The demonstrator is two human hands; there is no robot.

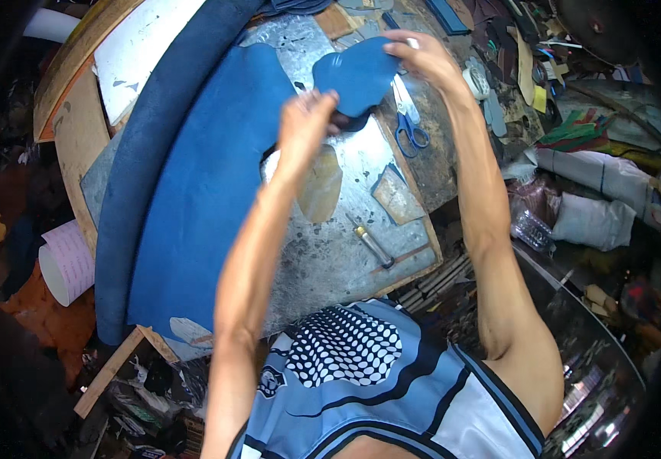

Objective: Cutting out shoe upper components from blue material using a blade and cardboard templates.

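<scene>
A cut piece of blue leather (357,75) with a curved outline is held up above the far part of the worktable. My right hand (422,60) is closed on its upper right edge, and a small white spot shows at the fingers. My left hand (306,118), slightly blurred, grips the piece's lower left edge between thumb and fingers. To the left a large sheet of blue leather (208,176) covers the table, its far side a thick roll (143,153). Scissors with blue handles (409,131) lie just below my right hand. A tan flat template (320,185) rests beside my left forearm.
On the metal-topped table (292,264) lie a pointed hand tool (372,243) and an angular template (398,197). Leather scraps and tools crowd the far right. White sacks (592,220) stand right of the table, and a pink-and-white paper roll (68,262) is at left.
</scene>
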